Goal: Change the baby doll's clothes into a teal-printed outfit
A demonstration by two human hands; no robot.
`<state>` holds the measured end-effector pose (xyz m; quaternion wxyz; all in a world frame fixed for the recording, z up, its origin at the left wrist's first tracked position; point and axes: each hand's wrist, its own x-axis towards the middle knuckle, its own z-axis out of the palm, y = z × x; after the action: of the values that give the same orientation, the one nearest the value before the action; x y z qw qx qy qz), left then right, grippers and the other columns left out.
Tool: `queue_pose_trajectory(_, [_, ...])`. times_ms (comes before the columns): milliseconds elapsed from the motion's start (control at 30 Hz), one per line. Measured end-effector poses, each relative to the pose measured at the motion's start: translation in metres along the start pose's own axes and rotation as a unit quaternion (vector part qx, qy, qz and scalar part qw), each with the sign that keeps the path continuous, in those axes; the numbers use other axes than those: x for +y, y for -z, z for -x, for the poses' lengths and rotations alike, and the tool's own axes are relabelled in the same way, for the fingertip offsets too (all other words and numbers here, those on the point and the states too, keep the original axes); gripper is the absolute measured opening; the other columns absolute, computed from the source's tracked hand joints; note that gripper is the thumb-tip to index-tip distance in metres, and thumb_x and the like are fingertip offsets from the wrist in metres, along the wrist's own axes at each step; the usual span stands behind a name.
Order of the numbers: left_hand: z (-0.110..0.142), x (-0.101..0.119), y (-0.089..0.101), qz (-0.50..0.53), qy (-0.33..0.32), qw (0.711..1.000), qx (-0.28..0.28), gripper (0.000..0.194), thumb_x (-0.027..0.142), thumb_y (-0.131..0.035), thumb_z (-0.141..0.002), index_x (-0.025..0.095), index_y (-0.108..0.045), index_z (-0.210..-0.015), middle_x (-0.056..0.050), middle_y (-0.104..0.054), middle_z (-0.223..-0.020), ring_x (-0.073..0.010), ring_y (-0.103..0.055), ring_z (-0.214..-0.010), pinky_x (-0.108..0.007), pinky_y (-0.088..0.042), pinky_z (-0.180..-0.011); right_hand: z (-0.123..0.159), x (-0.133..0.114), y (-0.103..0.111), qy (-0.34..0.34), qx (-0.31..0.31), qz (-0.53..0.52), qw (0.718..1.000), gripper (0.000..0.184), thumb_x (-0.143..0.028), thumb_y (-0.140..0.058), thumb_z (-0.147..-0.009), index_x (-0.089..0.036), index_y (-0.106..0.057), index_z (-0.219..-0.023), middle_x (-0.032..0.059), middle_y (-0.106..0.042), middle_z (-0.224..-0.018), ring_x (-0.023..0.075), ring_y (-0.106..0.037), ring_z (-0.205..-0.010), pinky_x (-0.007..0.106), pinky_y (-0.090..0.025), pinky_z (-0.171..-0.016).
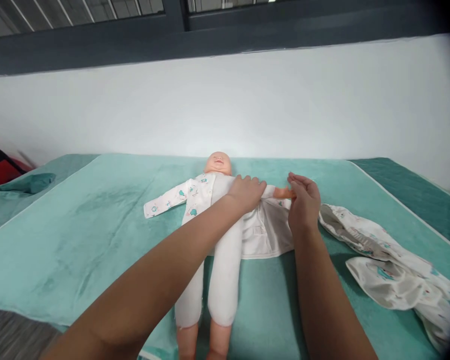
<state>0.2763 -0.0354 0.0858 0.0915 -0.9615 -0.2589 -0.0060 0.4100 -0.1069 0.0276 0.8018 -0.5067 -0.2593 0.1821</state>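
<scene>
A baby doll [225, 280] with a white cloth body lies on its back, its head toward the wall. A white printed baby shirt [198, 195] has one sleeve over the doll's arm on the left side. The shirt's other half spreads open beneath the doll, its pale inside showing on the right. My left hand [247, 192] is wrapped over the doll's upper arm near the shoulder. At the far end of that bare, outstretched arm, my right hand [303, 200] pinches the doll's hand, which its fingers partly hide.
Printed white baby pants [390, 260] lie crumpled on the right of the teal sheet [108, 225]. Behind the bed is a white wall [225, 105] under a dark window frame [225, 42]. A red and black object [2, 170] sits at the far left.
</scene>
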Motion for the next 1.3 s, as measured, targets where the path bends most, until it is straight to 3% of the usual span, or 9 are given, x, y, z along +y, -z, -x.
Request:
queue_pose_trajectory(133, [-0.014, -0.003, -0.002, 0.035, -0.033, 0.999, 0.022, 0.036, 0.016, -0.049, -0.092, 0.017, -0.048, -0.128, -0.011, -0.065, -0.117, -0.0256, -0.063, -0.102, -0.038, -0.046, -0.083, 0.005, -0.023, -0.001, 0.093, -0.084, -0.08, 0.989, 0.035, -0.03, -0.056, -0.084, -0.025, -0.057, -0.118, 0.0079, -0.058, -0.141, 0.024, -0.055, -0.132, 0.045, -0.049, -0.099])
queue_pose_trajectory(267, [-0.009, -0.02, 0.014, 0.016, -0.039, 0.998, 0.043, 0.04, 0.004, -0.051, -0.085, 0.021, -0.051, -0.12, -0.009, -0.063, -0.113, -0.0246, -0.059, -0.103, -0.034, -0.043, -0.075, -0.007, -0.011, 0.009, 0.034, 0.007, 0.117, 0.993, 0.029, -0.036, -0.054, -0.082, -0.023, -0.058, -0.108, 0.0088, -0.065, -0.124, 0.0231, -0.065, -0.107, 0.038, -0.053, -0.081])
queue_pose_trajectory(400, [0.0, -0.034, 0.032, -0.01, -0.029, 0.999, 0.042, 0.043, -0.001, -0.051, -0.082, 0.023, -0.056, -0.117, -0.01, -0.063, -0.109, -0.0259, -0.057, -0.103, -0.035, -0.041, -0.077, -0.009, 0.006, 0.015, -0.044, -0.148, 0.495, 0.855, 0.021, -0.042, -0.061, -0.077, -0.021, -0.063, -0.083, 0.0076, -0.07, -0.084, 0.0235, -0.063, -0.08, 0.034, -0.044, -0.07])
queue_pose_trajectory(500, [0.004, -0.037, 0.036, -0.03, -0.037, 0.999, -0.004, 0.04, 0.0, -0.058, -0.078, 0.024, -0.062, -0.111, -0.011, -0.065, -0.106, -0.0279, -0.057, -0.104, -0.037, -0.039, -0.08, -0.001, 0.005, 0.013, -0.034, -0.257, 0.558, 0.788, 0.024, -0.045, -0.063, -0.078, -0.022, -0.066, -0.083, 0.0068, -0.071, -0.083, 0.0223, -0.061, -0.077, 0.031, -0.037, -0.066])
queue_pose_trajectory(667, [0.004, -0.031, 0.032, -0.06, -0.015, 0.997, -0.055, 0.028, 0.005, -0.065, -0.078, 0.024, -0.069, -0.099, -0.012, -0.07, -0.105, -0.0311, -0.057, -0.109, -0.042, -0.037, -0.087, 0.0, -0.004, 0.011, -0.015, -0.168, 0.496, 0.852, 0.031, -0.049, -0.054, -0.086, -0.022, -0.059, -0.072, 0.0031, -0.062, -0.071, 0.018, -0.051, -0.067, 0.029, -0.032, -0.062])
queue_pose_trajectory(833, [-0.009, -0.022, 0.022, -0.065, 0.1, 0.991, -0.061, 0.028, 0.026, -0.078, -0.074, 0.017, -0.072, -0.1, -0.018, -0.071, -0.105, -0.0366, -0.056, -0.109, -0.048, -0.034, -0.093, 0.009, -0.021, 0.0, -0.096, -0.135, 0.121, 0.979, 0.035, -0.056, -0.058, -0.085, -0.024, -0.051, -0.074, -0.0022, -0.053, -0.063, 0.0166, -0.05, -0.06, 0.029, -0.04, -0.059])
queue_pose_trajectory(1000, [-0.025, -0.016, 0.002, 0.05, 0.154, 0.986, 0.037, 0.042, 0.036, -0.073, -0.078, 0.015, -0.065, -0.113, -0.018, -0.064, -0.119, -0.0337, -0.055, -0.112, -0.048, -0.037, -0.097, 0.032, -0.038, -0.017, -0.114, -0.228, 0.002, 0.967, 0.035, -0.056, -0.054, -0.09, -0.024, -0.063, -0.102, 0.0028, -0.068, -0.08, 0.0221, -0.064, -0.072, 0.035, -0.051, -0.065])
queue_pose_trajectory(1167, [-0.023, -0.036, 0.006, 0.271, 0.075, 0.96, -0.004, 0.017, 0.022, -0.064, -0.077, 0.02, -0.065, -0.094, -0.007, -0.068, -0.101, -0.0226, -0.061, -0.089, -0.034, -0.045, -0.078, 0.039, -0.034, -0.024, -0.131, -0.348, -0.035, 0.928, 0.046, -0.046, -0.068, -0.084, -0.028, -0.059, -0.126, 0.0023, -0.072, -0.1, 0.0221, -0.068, -0.081, 0.035, -0.054, -0.072])
queue_pose_trajectory(1300, [0.002, -0.074, 0.023, 0.32, 0.084, 0.935, 0.126, 0.016, 0.013, -0.049, -0.077, 0.02, -0.062, -0.082, -0.001, -0.066, -0.079, -0.0167, -0.055, -0.073, -0.03, -0.04, -0.066, 0.047, -0.028, -0.03, -0.124, -0.434, -0.017, 0.892, 0.045, -0.039, -0.075, -0.082, -0.029, -0.062, -0.123, 0.0014, -0.069, -0.106, 0.0217, -0.065, -0.09, 0.033, -0.052, -0.077])
